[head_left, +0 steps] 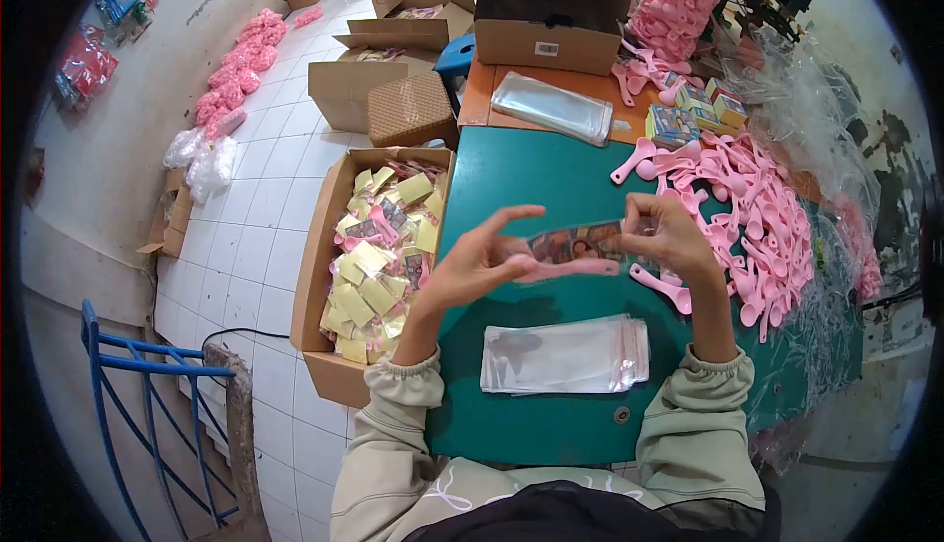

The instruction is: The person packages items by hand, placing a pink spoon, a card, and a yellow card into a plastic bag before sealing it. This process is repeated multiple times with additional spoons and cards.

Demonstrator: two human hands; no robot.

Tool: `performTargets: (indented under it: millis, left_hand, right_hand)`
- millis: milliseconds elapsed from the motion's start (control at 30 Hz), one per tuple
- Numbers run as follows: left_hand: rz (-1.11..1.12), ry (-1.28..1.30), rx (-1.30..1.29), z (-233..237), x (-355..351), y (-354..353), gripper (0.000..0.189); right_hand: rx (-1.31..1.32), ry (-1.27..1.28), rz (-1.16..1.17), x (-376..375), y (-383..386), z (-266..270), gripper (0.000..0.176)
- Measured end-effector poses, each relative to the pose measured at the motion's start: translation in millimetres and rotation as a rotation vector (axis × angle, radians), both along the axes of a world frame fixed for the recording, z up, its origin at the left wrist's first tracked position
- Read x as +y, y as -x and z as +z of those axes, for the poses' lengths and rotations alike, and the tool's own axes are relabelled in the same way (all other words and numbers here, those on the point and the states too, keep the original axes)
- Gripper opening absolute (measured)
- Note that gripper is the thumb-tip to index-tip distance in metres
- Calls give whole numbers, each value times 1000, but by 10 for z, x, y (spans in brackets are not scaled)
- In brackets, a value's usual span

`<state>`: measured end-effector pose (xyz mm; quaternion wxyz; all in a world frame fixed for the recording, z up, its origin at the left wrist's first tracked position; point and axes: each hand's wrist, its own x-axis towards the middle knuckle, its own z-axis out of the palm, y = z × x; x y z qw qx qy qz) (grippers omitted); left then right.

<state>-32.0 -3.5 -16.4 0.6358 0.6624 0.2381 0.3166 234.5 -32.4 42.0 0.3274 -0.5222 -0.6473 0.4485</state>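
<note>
Above the green table, both hands hold a clear plastic bag (560,247) with a printed card and a pink spoon (575,268) in it. My left hand (472,262) grips the left end near the spoon's bowl, thumb below and index finger stretched out above. My right hand (674,232) pinches the bag's right end between thumb and fingers. Below the hands a stack of clear plastic bags (560,355) lies flat. A big heap of loose pink spoons (752,222) spreads to the right of my right hand, one spoon lying just under it.
Left of the table, a cardboard box (329,247) holds many packed cards and spoons. Behind are small card stacks (673,126), more clear bags (553,106), a dark open box (551,16) and a sack of spoons (680,6). A blue metal rail (147,360) stands at lower left.
</note>
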Motion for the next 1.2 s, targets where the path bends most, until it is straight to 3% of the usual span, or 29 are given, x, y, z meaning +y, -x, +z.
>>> performTargets:
  millis: [67, 200, 400, 500, 600, 633, 700, 733, 767, 1000, 1200]
  left_hand:
    - [48, 86, -140, -28, -8, 60, 55]
    - [128, 158, -68, -3, -29, 52, 56]
    - [26, 223, -112, -20, -79, -17, 56]
    - [149, 165, -77, -225, -64, -58, 53]
    - [497, -89, 209, -235, -162, -141, 53]
    - [372, 133, 106, -242, -199, -151, 55]
    - [111, 566, -98, -247, -258, -153, 58]
    - [88, 582, -82, -235, -287, -153, 59]
    - [65, 599, -65, -221, -322, -154, 61]
    - [-4, 593, 32, -229, -410, -51, 62]
    - [39, 504, 12, -333, -425, -38, 56]
  right_hand:
    - [-4, 49, -6, 2, 28, 26, 23]
    - [-29, 93, 57, 5, 66, 62, 27]
    - [18, 38, -2, 44, 75, -97, 24]
    - [-4, -27, -71, 44, 97, -124, 24]
    - [-155, -125, -182, 6, 174, -92, 23]
    - [-220, -162, -220, -15, 218, -87, 24]
    - [-273, -281, 17, -37, 294, -151, 31]
    - [-297, -344, 137, -49, 318, -176, 36]
    - [-281, -205, 326, -80, 309, -171, 47]
    - [-523, -244, 341, -239, 527, -371, 30]
    - [-409, -234, 279, -309, 729, -461, 20]
